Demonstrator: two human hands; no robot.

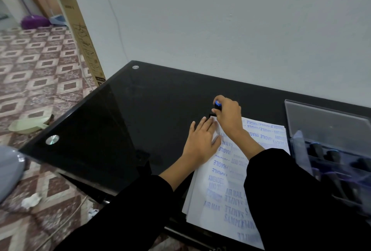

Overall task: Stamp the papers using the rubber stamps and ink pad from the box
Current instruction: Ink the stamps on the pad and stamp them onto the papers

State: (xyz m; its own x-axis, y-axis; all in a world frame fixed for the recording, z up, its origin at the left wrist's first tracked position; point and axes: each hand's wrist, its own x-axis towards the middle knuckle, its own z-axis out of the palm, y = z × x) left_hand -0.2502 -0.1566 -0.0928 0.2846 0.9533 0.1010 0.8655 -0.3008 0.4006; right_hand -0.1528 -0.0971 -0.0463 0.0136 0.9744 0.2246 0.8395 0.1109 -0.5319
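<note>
A stack of white papers (224, 186) covered in blue stamp prints lies on the black glass table (112, 122). My left hand (200, 140) rests flat, fingers spread, on the far left corner of the top sheet. My right hand (227, 115) grips a rubber stamp (217, 106) with a black body and blue top, its base pressed down at the paper's far corner just beyond my left fingertips. A clear plastic box (329, 136) at the right holds several more dark-handled stamps. No ink pad is visible.
The table stands against a pale wall, its left and near edges dropping to a patterned tile floor. A tall cardboard carton (84, 40) leans by the wall at the left. A green dustpan (28, 125) and paper scraps lie on the floor.
</note>
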